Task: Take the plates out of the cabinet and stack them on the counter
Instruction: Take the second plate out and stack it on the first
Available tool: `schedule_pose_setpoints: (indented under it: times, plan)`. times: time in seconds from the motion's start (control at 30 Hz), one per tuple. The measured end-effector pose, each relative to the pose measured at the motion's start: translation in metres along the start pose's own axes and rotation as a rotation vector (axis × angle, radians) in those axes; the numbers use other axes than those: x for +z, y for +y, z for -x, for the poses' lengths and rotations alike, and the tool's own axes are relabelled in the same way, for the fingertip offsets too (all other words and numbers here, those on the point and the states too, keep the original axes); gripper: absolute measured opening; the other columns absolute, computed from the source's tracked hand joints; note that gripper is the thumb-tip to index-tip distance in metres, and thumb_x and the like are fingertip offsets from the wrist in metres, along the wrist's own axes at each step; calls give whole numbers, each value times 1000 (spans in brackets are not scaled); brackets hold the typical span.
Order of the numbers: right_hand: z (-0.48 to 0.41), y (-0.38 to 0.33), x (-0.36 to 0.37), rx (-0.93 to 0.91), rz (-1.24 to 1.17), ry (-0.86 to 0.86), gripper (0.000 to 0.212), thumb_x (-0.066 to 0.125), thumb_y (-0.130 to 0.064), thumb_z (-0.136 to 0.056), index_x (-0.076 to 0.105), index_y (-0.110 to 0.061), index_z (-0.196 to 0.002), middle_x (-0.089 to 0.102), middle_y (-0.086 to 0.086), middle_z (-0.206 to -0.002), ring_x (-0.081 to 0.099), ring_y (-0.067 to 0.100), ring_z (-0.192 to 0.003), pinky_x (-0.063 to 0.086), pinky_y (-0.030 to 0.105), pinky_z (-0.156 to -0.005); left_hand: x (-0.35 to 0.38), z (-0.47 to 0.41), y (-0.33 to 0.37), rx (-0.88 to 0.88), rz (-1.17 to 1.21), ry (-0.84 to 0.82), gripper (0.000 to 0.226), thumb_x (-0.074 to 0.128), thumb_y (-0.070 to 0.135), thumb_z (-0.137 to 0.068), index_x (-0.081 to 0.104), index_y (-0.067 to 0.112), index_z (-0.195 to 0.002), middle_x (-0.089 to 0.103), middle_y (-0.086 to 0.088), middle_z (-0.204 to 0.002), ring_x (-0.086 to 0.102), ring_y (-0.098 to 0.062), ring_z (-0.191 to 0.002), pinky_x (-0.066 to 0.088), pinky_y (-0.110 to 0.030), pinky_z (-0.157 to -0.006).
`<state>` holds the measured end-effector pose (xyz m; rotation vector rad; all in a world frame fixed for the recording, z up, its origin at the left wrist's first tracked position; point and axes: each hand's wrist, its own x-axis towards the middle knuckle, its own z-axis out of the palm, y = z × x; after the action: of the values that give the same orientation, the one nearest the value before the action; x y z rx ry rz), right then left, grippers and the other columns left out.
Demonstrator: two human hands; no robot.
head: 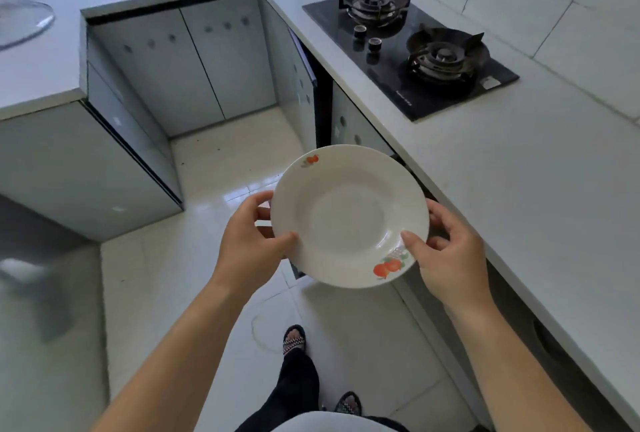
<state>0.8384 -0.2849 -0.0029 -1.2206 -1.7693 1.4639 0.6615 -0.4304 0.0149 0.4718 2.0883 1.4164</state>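
One plate (349,217) is held between your hands, over the tiled floor (225,161), short of the counter (519,196) beyond your right hand (446,251). Risk: your left hand (252,241) and right hand each only pinch the rim, so glazed ware could slip or clip the counter edge. Plate: white, shallow, orange fruit decals, no visible damage.

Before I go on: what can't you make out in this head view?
- Head view, cabinet interior: dark gap only; remaining plates unseen.
- Head view, left hand and right hand: fingers mostly hidden under the plate.
- Head view, clear dome on counter: blurred, cut by frame edge.
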Motion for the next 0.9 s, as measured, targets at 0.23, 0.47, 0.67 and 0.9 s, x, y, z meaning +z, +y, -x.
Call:
schedule_pose_setpoints:
  times: [0.23, 0.47, 0.67, 0.9]
  plan:
    - [2, -28, 42, -55, -8, -141, 44, 70, -6, -80, 57, -43, -101, 68, -11, -90, 69, 9, -78, 59, 32, -75, -52, 9, -6, -42, 162, 138, 54, 64, -5, -77, 55, 27, -119, 60, 5, -88, 63, 0, -57, 53, -18, -53]
    - [-14, -68, 112, -75, -44, -191, 46, 70, -9, -79, 57, -32, -117, 66, -12, -94, 69, 4, -80, 59, 25, -69, -119, -23, -7, -26, 242, 208, 50, 66, -5, -78, 55, 27, -115, 59, 5, -87, 62, 1, -55, 54, -17, -52]
    - [-29, -113, 219, -128, -73, -285, 47, 69, -8, -80, 55, -28, -120, 63, -14, -98, 70, 6, -73, 53, 12, -57, -218, -65, -13, -17, 211, 288, 51, 67, -2, -78, 55, 22, -121, 61, -2, -99, 66, -13, -72, 55, -19, -55]
    - [-30, -158, 345, -183, -94, -470, 45, 68, -6, -81, 56, -23, -121, 63, -4, -100, 69, 5, -66, 54, 15, -54, -331, -80, -27, 3, 234, 468, 52, 68, -2, -77, 55, 21, -121, 64, -4, -102, 66, -15, -78, 54, -19, -56]
